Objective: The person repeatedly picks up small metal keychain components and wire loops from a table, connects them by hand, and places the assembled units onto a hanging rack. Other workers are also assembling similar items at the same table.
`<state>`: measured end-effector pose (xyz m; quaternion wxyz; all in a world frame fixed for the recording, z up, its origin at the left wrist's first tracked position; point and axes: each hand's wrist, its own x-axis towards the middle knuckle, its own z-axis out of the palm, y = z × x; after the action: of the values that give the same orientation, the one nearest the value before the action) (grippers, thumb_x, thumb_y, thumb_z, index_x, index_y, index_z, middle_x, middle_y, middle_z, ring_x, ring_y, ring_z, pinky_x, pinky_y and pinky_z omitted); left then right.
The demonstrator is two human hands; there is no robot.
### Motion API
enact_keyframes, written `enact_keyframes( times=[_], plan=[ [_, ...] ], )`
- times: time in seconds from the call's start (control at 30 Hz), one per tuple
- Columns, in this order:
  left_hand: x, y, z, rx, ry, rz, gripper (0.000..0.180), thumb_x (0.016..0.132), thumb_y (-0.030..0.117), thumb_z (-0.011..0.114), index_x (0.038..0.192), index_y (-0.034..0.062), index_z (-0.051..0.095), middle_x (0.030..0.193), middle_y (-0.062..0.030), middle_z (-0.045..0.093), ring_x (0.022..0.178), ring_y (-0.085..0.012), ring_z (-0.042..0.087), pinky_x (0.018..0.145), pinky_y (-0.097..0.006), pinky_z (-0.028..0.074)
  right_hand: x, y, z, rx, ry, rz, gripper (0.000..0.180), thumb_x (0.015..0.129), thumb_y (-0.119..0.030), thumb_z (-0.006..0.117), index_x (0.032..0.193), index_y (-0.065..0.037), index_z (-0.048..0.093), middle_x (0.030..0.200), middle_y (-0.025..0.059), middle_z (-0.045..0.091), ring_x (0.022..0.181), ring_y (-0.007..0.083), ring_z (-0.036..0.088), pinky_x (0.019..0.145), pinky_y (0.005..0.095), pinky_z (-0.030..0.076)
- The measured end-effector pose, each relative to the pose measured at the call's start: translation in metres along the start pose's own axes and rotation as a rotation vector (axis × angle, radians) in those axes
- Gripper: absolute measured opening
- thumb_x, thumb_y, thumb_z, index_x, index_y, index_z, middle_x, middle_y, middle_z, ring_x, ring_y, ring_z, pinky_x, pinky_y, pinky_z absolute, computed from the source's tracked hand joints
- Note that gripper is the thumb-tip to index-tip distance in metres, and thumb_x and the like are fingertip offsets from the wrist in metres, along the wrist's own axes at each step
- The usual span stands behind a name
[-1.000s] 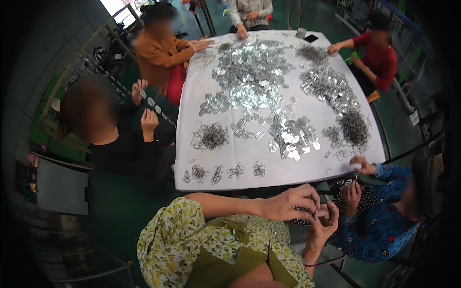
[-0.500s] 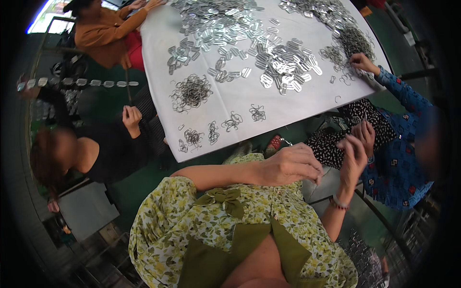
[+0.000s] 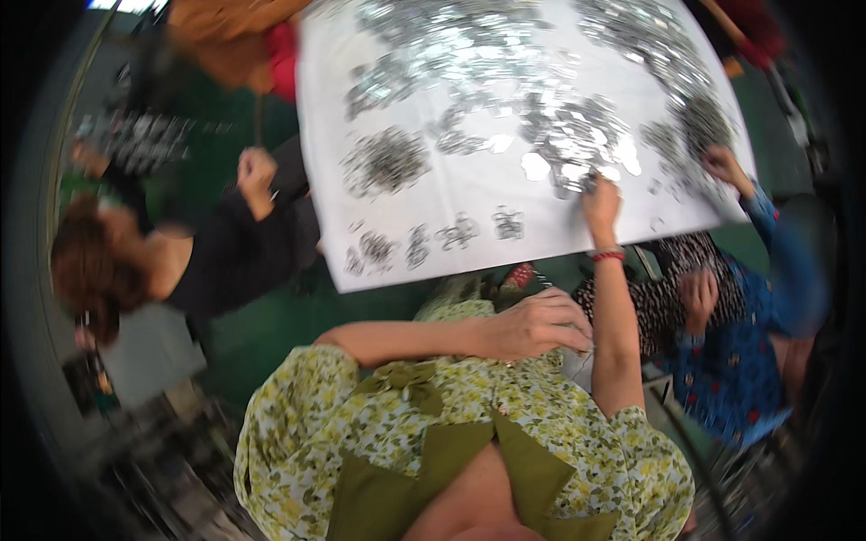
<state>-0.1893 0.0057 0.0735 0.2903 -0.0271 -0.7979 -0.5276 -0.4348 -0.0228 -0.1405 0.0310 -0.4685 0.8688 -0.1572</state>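
My right hand reaches over the table's near edge, a red bracelet at its wrist. Its bunched fingertips touch the near side of a heap of shiny slotted metal plates; motion blur hides what is between them. In front of my body, my left hand is closed with its fingers curled down. A thin, shiny strip shows just beyond its knuckles, but whatever lies inside the fingers is hidden. Small clusters of bent wire hooks lie along the near left part of the table, with a larger hook pile behind them.
The white-topped table carries more plates at the far side and a dark hook heap at right. A person in a blue sleeve reaches to that heap. Another in black sits at left; an orange sleeve shows far left.
My right hand has gone from in front of my body, beside the left hand, forward to the plate heap. My left hand has stayed nearly in place. The view has shifted and blurred.
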Motion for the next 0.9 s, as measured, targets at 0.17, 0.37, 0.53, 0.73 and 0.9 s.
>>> enact_keyframes(
  times=[0.17, 0.37, 0.53, 0.73, 0.9],
  plan=[
    [-0.007, 0.0, 0.001, 0.023, 0.13, -0.057, 0.011, 0.081, 0.012, 0.069, 0.089, 0.0056, 0.066, 0.088, -0.0041, 0.063, 0.086, -0.021, 0.06, 0.082, -0.037, 0.045, -0.008, 0.001, -0.026, 0.209, -0.164, 0.006, 0.02, 0.077, -0.017, 0.07, 0.086, 0.001, 0.072, 0.078, 0.0203, 0.066, 0.074, 0.0332, 0.065, 0.071, 0.0413, 0.05],
    [-0.007, -0.007, 0.007, 0.027, 0.25, -0.16, 0.013, 0.081, 0.01, 0.069, 0.091, 0.003, 0.064, 0.089, -0.0057, 0.064, 0.086, -0.0229, 0.062, 0.082, -0.037, 0.046, -0.067, -0.041, -0.134, 0.947, -0.248, 0.244, 0.03, 0.089, -0.015, 0.065, 0.105, 0.01, 0.066, 0.089, 0.0061, 0.068, 0.082, 0.0106, 0.057, 0.073, 0.0248, 0.045],
    [0.006, -0.016, 0.003, -0.014, 0.291, -0.161, 0.014, 0.081, 0.013, 0.069, 0.091, 0.004, 0.065, 0.086, -0.005, 0.065, 0.081, -0.0233, 0.062, 0.076, -0.037, 0.046, -0.129, -0.075, -0.228, 1.058, -0.002, 0.253, 0.033, 0.086, 0.005, 0.062, 0.118, 0.009, 0.058, 0.096, 0.0107, 0.066, 0.084, 0.0131, 0.061, 0.075, 0.0256, 0.05],
    [0.014, -0.018, 0.003, 0.035, 0.259, -0.103, 0.013, 0.082, 0.016, 0.068, 0.086, 0.0051, 0.062, 0.082, -0.0047, 0.063, 0.078, -0.0246, 0.061, 0.075, -0.037, 0.045, -0.148, -0.088, -0.243, 1.061, 0.092, 0.164, 0.024, 0.088, 0.005, 0.062, 0.111, 0.009, 0.06, 0.092, 0.01, 0.066, 0.079, 0.0123, 0.06, 0.071, 0.025, 0.05],
    [0.002, -0.014, 0.002, 0.09, 0.283, -0.143, 0.014, 0.083, 0.017, 0.067, 0.086, 0.0044, 0.062, 0.082, -0.0062, 0.063, 0.08, -0.0257, 0.061, 0.08, -0.038, 0.045, -0.153, -0.106, -0.243, 1.167, 0.139, 0.232, 0.012, 0.089, 0.001, 0.063, 0.099, 0.007, 0.062, 0.091, 0.0101, 0.066, 0.08, 0.0127, 0.06, 0.074, 0.0249, 0.05]
  ],
)
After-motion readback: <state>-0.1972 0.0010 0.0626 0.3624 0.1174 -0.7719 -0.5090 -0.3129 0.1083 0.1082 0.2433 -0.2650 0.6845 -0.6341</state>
